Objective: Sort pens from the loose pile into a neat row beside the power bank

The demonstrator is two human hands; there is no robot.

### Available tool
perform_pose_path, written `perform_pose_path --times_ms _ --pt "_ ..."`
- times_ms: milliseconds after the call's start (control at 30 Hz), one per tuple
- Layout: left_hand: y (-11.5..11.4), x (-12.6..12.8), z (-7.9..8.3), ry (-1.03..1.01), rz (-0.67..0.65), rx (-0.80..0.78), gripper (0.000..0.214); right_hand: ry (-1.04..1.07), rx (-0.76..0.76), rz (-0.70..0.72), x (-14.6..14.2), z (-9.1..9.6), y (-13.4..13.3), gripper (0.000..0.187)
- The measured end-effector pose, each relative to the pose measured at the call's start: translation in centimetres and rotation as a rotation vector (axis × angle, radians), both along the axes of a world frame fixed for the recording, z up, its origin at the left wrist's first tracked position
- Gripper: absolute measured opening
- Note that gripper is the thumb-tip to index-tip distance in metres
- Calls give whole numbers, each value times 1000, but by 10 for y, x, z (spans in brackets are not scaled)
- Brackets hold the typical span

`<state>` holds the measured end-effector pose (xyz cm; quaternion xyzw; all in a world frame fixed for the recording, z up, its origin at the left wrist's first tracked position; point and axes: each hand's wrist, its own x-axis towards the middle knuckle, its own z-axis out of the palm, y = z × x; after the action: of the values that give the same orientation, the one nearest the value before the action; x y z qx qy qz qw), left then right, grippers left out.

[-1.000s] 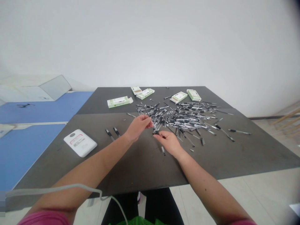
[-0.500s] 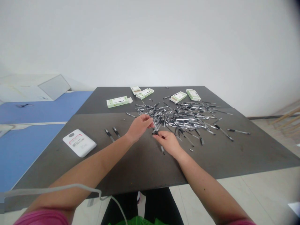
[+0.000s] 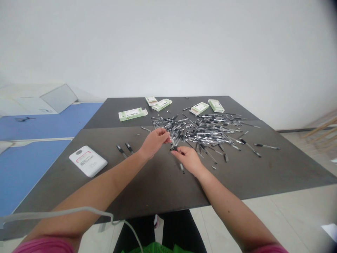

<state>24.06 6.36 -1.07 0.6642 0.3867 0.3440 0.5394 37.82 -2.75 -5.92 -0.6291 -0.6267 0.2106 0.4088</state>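
My left hand [image 3: 154, 141] and my right hand [image 3: 188, 158] meet over the dark table [image 3: 158, 182], both pinched on one thin black pen [image 3: 168, 135] that slants up toward the far left. Just beyond my fingers spreads a big heap of black and clear pens [image 3: 205, 130]. A single pen part [image 3: 182, 168] lies on the table by my right wrist. Two finished-looking pens [image 3: 125, 149] lie side by side to the left of my left hand.
Several pale green pen boxes [image 3: 131, 114] lie along the far side of the table. A white flat device [image 3: 87, 161] rests near the left edge. Blue tables [image 3: 31, 158] stand to the left. A grey cable [image 3: 79, 211] crosses my left arm.
Both hands stay pinched on the pen with only slight finger motion; the view has shifted a little.
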Motion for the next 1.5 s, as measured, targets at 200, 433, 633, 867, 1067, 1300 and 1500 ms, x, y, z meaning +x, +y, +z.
perform_pose_path --times_ms 200,433,633,867,1067,1300,1500 --pt "-1 0 2 22 -6 15 19 -16 9 1 0 -2 0 44" --pt "-3 0 4 30 -11 19 17 -67 29 0 0 -3 1 42" --pt "-1 -1 3 65 -13 58 14 -75 33 13 0 -4 1 43" --pt "-4 -1 -3 98 -66 71 16 -50 29 5 0 -2 0 43" --pt "-6 -4 -1 179 -311 170 22 -24 76 -43 0 -5 2 40" --pt "12 18 -14 221 -181 324 38 36 231 -358 22 9 0 38" --pt "32 76 -39 520 -306 823 25 97 344 -653 53 21 -2 38"
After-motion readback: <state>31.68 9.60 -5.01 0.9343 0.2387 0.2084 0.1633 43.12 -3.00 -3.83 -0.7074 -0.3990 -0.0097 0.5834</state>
